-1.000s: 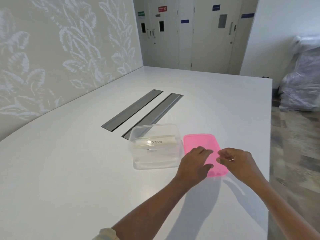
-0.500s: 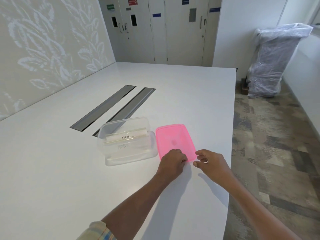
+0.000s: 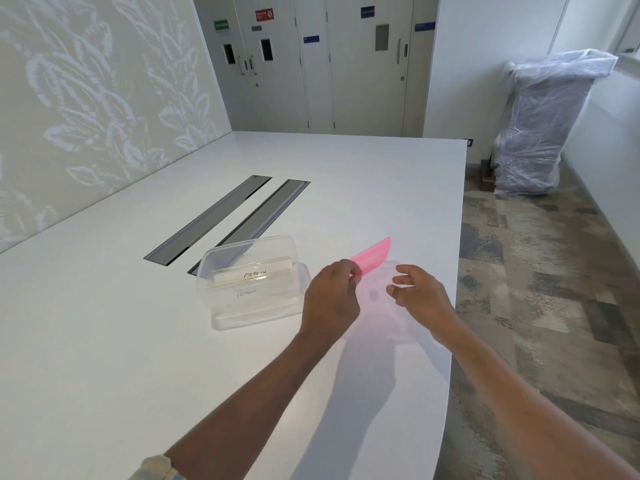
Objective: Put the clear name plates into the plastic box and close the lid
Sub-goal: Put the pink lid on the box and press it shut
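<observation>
A clear plastic box (image 3: 254,285) sits open on a white table (image 3: 104,341), holding clear name plates (image 3: 254,273) with handwritten labels. Just right of it, a translucent pink lid (image 3: 372,254) is tilted up off the table, pinched at its near edge.

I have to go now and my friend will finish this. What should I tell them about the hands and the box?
Left hand: pinching the pink lid by its near edge, lifted off the table and tilted.
Right hand: open beside the lid, holding nothing.
Clear plastic box: on the table left of the hands, uncovered.
Done: clear name plates are inside the box.
Left: lay the lid over the box and press it shut.
</observation>
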`<state>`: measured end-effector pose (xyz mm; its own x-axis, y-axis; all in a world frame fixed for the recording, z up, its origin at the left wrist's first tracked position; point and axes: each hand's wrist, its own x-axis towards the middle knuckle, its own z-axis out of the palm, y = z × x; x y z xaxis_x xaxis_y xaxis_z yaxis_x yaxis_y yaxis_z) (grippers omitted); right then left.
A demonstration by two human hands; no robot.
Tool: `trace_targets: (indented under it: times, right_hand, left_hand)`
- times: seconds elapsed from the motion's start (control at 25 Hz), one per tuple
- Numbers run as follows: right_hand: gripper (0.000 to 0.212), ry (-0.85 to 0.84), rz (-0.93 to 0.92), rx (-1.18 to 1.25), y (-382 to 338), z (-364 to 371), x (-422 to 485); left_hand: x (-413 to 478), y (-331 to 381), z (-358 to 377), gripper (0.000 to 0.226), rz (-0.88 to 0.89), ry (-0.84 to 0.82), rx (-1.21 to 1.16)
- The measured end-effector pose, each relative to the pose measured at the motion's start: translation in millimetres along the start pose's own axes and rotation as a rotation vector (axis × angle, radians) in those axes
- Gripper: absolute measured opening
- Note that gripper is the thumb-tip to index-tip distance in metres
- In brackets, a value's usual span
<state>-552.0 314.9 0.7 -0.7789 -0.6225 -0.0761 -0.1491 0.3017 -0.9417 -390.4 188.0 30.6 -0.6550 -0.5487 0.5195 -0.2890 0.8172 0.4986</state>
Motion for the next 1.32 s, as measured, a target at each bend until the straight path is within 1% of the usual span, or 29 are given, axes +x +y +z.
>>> trace_targets:
  times: [0.08,0.16,0.2,0.24,0.28,0.32,0.4,0.48,0.56,0.72,0.88,1.0,1.12,1.2,1.32]
  right_hand:
    - [0.080,-0.046,0.053,0.158,-10,3,10]
    - [0.106,-0.064,0.084,0.258,-19,7,18]
    - [0.113,-0.071,0.084,0.291,-23,9,23]
    - [0.114,-0.084,0.076,0.328,-27,11,27]
    - [0.111,-0.103,0.062,0.366,-33,14,31]
    - [0.102,-0.120,0.043,0.393,-37,16,34]
    - [0.078,-0.135,0.004,0.419,-49,21,39]
    - [0.061,-0.124,-0.020,0.435,-60,29,44]
    - [0.059,-0.116,-0.037,0.452,-72,37,49]
    - [0.065,-0.130,-0.087,0.431,-95,55,61]
    - [0.056,-0.166,-0.118,0.398,-115,78,72]
    - [0.053,-0.178,-0.141,0.333,-129,94,77]
    - [0.050,-0.158,-0.117,0.244,-139,112,84]
    - [0.046,-0.125,-0.093,0.192,-144,125,87]
    - [0.033,-0.100,-0.062,0.144,-147,142,92]
  left_hand:
    - [5,4,-15,0.013,-0.060,0.044,-0.102]
    - [9,6,-31,0.013,-0.086,0.095,-0.197]
    - [10,7,-38,0.014,-0.096,0.122,-0.241]
    - [11,7,-46,0.015,-0.114,0.152,-0.286]
    - [12,6,-53,0.017,-0.144,0.185,-0.333]
    - [14,5,-60,0.020,-0.185,0.219,-0.378]
    - [18,1,-74,0.023,-0.280,0.281,-0.453]
    - [23,-8,-87,0.020,-0.359,0.330,-0.533]
    - [29,-19,-100,0.017,-0.415,0.361,-0.609]
    - [39,-44,-126,0.013,-0.493,0.450,-0.679]
    - [53,-73,-153,0.014,-0.611,0.531,-0.559]
    - [63,-96,-171,0.008,-0.684,0.570,-0.543]
    - [67,-116,-182,0.008,-0.779,0.636,-0.505]
    - [68,-127,-185,0.006,-0.832,0.629,-0.486]
    - [64,-145,-184,0.014,-0.885,0.572,-0.446]
